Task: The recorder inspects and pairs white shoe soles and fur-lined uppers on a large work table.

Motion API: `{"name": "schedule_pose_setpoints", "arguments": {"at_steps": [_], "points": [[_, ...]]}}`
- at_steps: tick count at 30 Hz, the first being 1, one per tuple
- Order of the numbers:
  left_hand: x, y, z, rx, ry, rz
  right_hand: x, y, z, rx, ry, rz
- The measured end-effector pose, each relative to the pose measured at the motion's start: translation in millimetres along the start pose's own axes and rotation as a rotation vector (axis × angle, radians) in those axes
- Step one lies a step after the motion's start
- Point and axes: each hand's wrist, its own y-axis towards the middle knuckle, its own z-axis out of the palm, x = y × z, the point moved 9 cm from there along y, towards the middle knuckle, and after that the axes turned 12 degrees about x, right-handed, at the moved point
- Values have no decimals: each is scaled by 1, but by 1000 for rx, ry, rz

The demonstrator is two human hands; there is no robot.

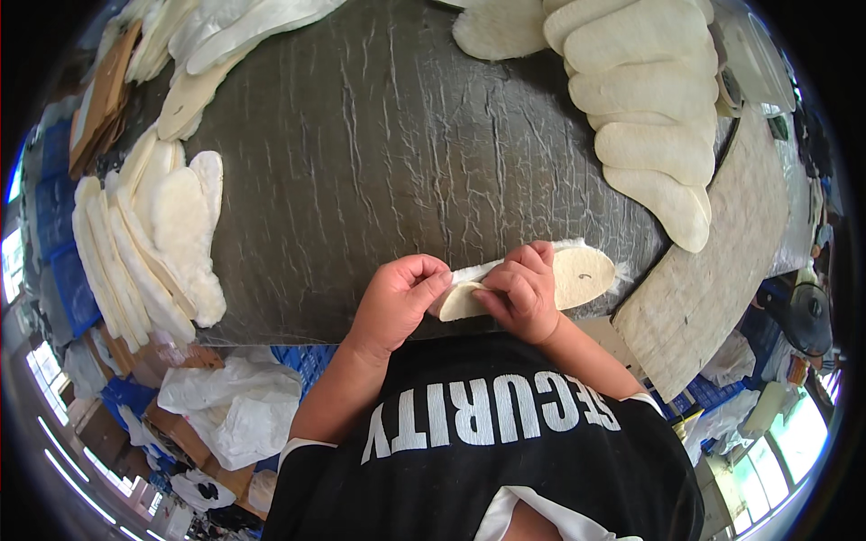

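A cream insole (pixel 585 276) with fluffy white fleece along its far edge lies at the table's near edge, in front of my body. My right hand (pixel 523 293) is closed over its middle, with thumb and fingers pinching it. At its left end my left hand (pixel 401 298) pinches the white edge between thumb and forefinger. The rounded left end curls toward me, its smooth felt side showing. My fingers cover the middle part. A small dark mark shows on the right end.
A dark, wrinkled table cover (pixel 379 144) spreads ahead. Fleece insoles (pixel 185 216) are stacked at the left; a fanned row of felt insoles (pixel 654 95) lies at the far right. A worn pale board (pixel 713 270) stands right of the table. White plastic bags (pixel 230 410) lie below left.
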Motion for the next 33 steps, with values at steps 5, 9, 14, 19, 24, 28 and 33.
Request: {"name": "schedule_pose_setpoints", "arguments": {"at_steps": [5, 9, 14, 19, 24, 28, 33], "points": [[-1, -3, -1, -93, 52, 43, 5, -5, -1, 5, 38, -51], [-2, -6, -1, -106, 52, 36, 6, 0, -5, 14, 55, -36], [-6, -7, 3, -99, 91, 37, 2, 3, -5, 13, 48, 8], [-10, -9, 4, -102, 170, 64, 1, 3, -3, 9, 40, 22], [-19, -9, 13, -63, 171, 120, 1, 0, -1, -15, -1, 49], [-9, -11, 1, -109, 291, 82, -4, -1, -1, 15, 35, 99], [-6, -17, -8, -132, 431, 93, -24, 4, -5, 171, -31, 202]]}}
